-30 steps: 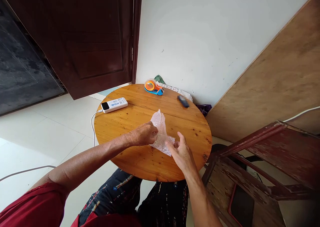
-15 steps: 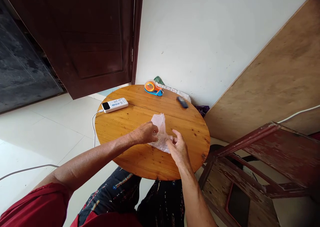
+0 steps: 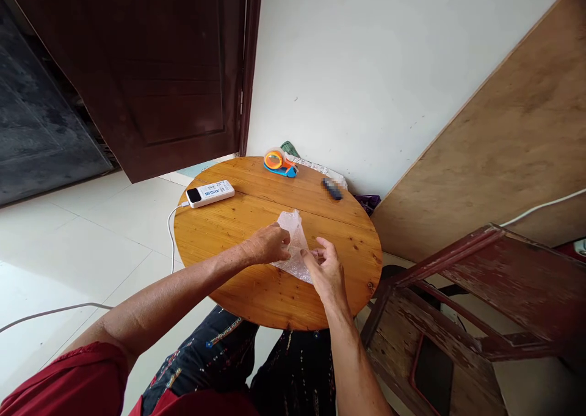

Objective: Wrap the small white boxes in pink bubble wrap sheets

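Note:
A crumpled piece of clear bubble wrap (image 3: 296, 268) lies on the round wooden table (image 3: 256, 303), its narrower far end pointing toward the wall. My left hand (image 3: 271, 245) is closed at the left side of the wrap, pinching it; the fingertips are partly hidden. At the right side my right hand (image 3: 327, 272) has thumb and index finger apart, with the thumb touching the wrap and the other fingers curled. Whether anything lies inside the wrap I cannot make out.
An orange and blue tape dispenser (image 3: 280, 162) stands at the table's far edge. A white power bank (image 3: 210, 193) with a cable is at the left, a blurred dark object (image 3: 332, 189) at the far right. A wooden chair (image 3: 394, 355) holding a dark phone-like thing (image 3: 433, 373) stands right.
My right thumb has shifted slightly up and left over the bubble wrap. My left hand keeps nearly the same place. The view has moved a little.

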A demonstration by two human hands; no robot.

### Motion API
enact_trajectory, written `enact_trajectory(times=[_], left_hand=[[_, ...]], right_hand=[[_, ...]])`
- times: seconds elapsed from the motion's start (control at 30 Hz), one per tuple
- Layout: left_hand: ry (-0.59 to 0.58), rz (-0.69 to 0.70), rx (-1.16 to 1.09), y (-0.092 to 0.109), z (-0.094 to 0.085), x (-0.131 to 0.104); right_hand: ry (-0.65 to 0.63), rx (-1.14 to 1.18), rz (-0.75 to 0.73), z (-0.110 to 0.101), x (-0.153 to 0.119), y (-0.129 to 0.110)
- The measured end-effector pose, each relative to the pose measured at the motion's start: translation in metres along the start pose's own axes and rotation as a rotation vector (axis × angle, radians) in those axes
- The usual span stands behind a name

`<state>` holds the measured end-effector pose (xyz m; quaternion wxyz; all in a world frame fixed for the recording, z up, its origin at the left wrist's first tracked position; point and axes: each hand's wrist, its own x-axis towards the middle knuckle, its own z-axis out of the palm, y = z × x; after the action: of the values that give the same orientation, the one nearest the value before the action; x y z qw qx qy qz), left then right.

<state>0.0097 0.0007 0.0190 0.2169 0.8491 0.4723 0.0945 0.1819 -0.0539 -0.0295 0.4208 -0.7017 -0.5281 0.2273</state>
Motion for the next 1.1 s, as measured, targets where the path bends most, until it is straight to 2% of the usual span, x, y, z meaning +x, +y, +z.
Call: enact_trajectory(times=[0.2, 0.27, 0.37, 0.53, 0.63, 0.8, 1.0, 1.1], left_hand=[[0.007, 0.019, 0.010, -0.002, 0.002, 0.001], [0.011, 0.026, 0.005, -0.004, 0.003, 0.001], [0.015, 0.028, -0.003, -0.005, 0.006, 0.003], [-0.017, 0.000, -0.011, -0.003, 0.005, 0.007], [-0.038, -0.026, 0.000, 0.002, 0.001, 0.007], [-0.042, -0.040, 0.009, 0.006, -0.001, 0.006], [-0.036, -0.054, -0.009, 0.007, -0.002, 0.002], [-0.168, -0.087, -0.147, 0.008, -0.015, -0.004]], right_hand=[[-0.122, -0.230, -0.048, -0.016, 0.007, -0.006], [-0.167, -0.244, -0.044, -0.016, 0.010, -0.003], [-0.196, -0.183, -0.033, -0.011, 0.011, 0.002], [-0.081, -0.087, -0.037, 0.005, 0.004, 0.001], [-0.078, 0.109, -0.008, 0.014, 0.002, -0.007], [-0.158, 0.455, 0.103, 0.023, 0.001, -0.020], [-0.175, 0.442, 0.138, 0.022, -0.003, -0.032], [-0.214, 0.435, 0.134, 0.016, -0.005, -0.038]])
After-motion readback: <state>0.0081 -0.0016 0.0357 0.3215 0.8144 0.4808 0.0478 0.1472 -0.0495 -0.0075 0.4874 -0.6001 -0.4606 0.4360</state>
